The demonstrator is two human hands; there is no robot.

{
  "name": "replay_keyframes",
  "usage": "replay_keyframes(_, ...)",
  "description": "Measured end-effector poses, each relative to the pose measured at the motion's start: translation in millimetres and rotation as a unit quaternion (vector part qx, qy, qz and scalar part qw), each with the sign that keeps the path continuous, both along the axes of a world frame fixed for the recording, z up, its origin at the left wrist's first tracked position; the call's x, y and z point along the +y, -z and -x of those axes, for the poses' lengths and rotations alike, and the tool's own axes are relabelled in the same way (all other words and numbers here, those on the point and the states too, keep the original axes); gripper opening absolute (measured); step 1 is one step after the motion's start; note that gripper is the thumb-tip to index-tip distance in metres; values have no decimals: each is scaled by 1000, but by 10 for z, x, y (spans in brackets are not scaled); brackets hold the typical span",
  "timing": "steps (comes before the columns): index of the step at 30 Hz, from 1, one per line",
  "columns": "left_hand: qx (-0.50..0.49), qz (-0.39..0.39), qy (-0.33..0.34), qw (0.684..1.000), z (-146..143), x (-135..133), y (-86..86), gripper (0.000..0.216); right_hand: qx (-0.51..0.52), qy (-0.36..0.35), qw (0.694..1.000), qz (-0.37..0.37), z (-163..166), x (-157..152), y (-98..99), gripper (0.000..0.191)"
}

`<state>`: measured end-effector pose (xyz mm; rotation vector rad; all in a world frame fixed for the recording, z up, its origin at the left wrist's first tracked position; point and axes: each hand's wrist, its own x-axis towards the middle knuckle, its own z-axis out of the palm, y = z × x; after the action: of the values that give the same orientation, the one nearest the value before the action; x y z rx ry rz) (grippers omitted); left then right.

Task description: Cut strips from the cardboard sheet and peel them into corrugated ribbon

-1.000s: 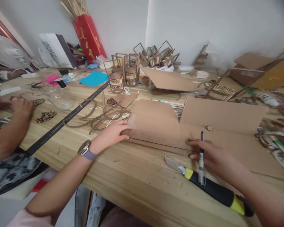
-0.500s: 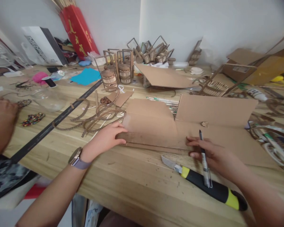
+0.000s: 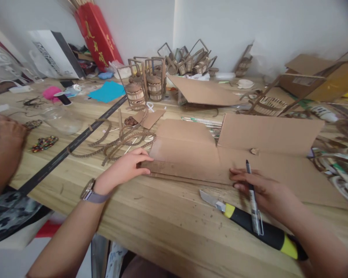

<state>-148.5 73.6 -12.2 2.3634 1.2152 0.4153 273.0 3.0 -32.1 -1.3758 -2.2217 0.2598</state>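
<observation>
A creased sheet of brown cardboard (image 3: 185, 154) lies before me, its right flap (image 3: 269, 133) folded up. My left hand (image 3: 133, 164) grips its near left corner, thumb at the front edge and fingers on top. A pen (image 3: 253, 200) with a dark tip is held in my right hand (image 3: 258, 185), tilted across the fingers. The fingertips of that hand touch the cardboard's near edge. Just below lies a black and yellow utility knife (image 3: 249, 224) with its blade out, partly under my right forearm and overlapped by the pen in view.
Curled woven strips (image 3: 116, 144) lie left of the cardboard. Small bamboo baskets (image 3: 136, 94) stand behind. At the left are a clear jar (image 3: 60, 120), a bead bundle (image 3: 45, 143) and another person's hand (image 3: 10, 129). A long black strip (image 3: 75, 146) crosses the table (image 3: 150, 224).
The view has shifted slightly, so most things sit a little further right. My left hand has slid slightly left along the cardboard's corner. The right hand still has the pen.
</observation>
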Motion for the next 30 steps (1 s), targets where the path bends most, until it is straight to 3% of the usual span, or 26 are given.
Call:
replay_keyframes(9,9,-12,5,1000,7,-6,-4,32,-7,18,1000,16,46,-13,-43,24)
replay_keyframes(17,11,-9,7,1000,10,-12,-30,33,-16,7,1000,-21,35,11,-42,24)
replay_keyframes(24,11,-4,9,1000,9,-21,-53,35,-39,-30,993,-112,86,53,-109,25)
replay_keyframes(30,8,2,13,1000,36,-4,-48,35,-29,-30,994,-105,69,90,-69,24)
